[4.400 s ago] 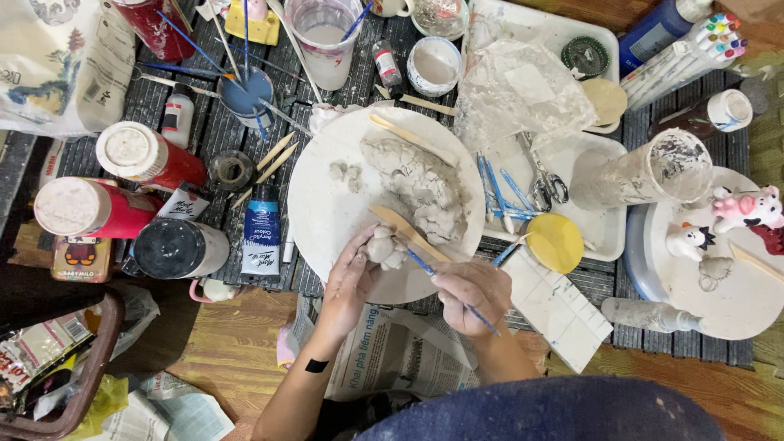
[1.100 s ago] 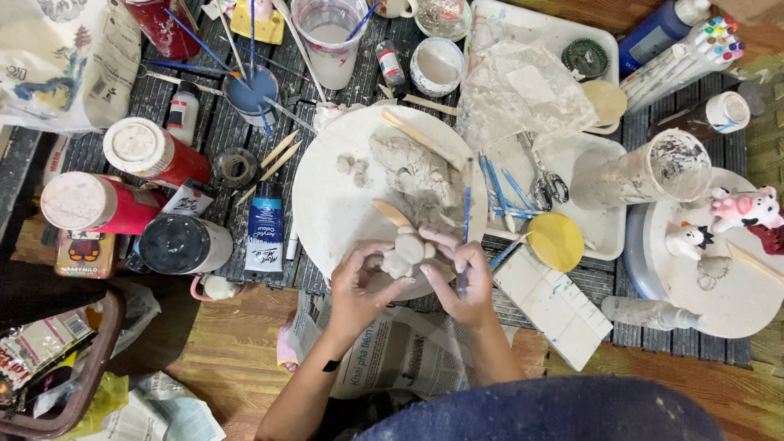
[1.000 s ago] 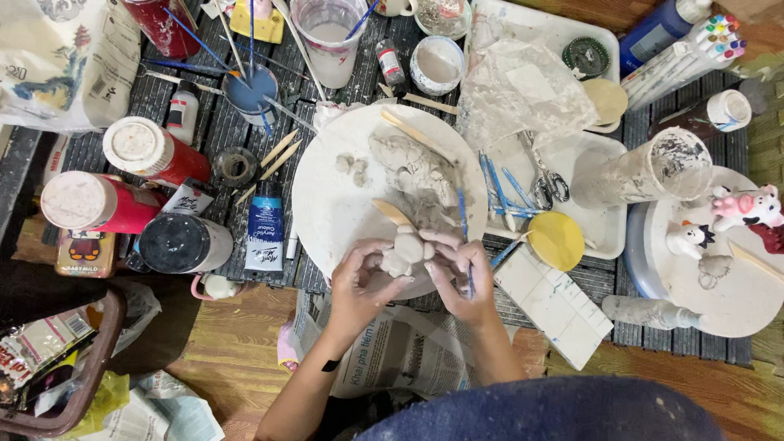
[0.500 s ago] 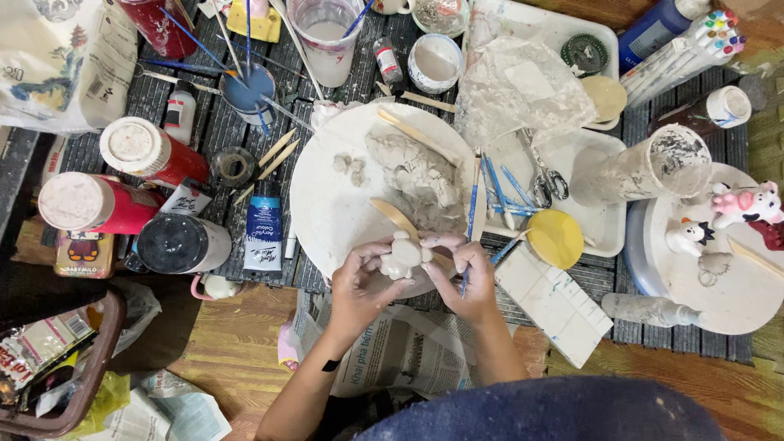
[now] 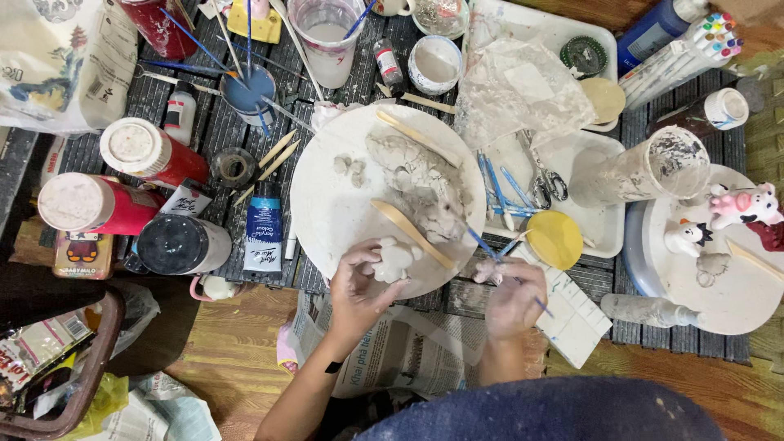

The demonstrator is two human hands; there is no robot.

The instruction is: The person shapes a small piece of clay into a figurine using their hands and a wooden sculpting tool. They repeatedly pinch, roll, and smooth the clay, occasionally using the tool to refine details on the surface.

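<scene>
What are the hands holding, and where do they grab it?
The left hand pinches a small lump of pale clay by its lower side. The right hand grips a thin blue tool near its lower end.

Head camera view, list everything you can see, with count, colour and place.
Round board: one, white, centre.
Clay lump: one, grey, on the board.
Clay figure: one, pale, at the board's near edge.
Wooden tools: two, tan, on the board.
Lidded cans: two, red, left.
Paint tube: one, blue, left of the board.
Yellow lid: one, right of the board.
Painted figures: two, far right.
Left hand: holds the clay figure.
Right hand: holds a blue tool.
</scene>
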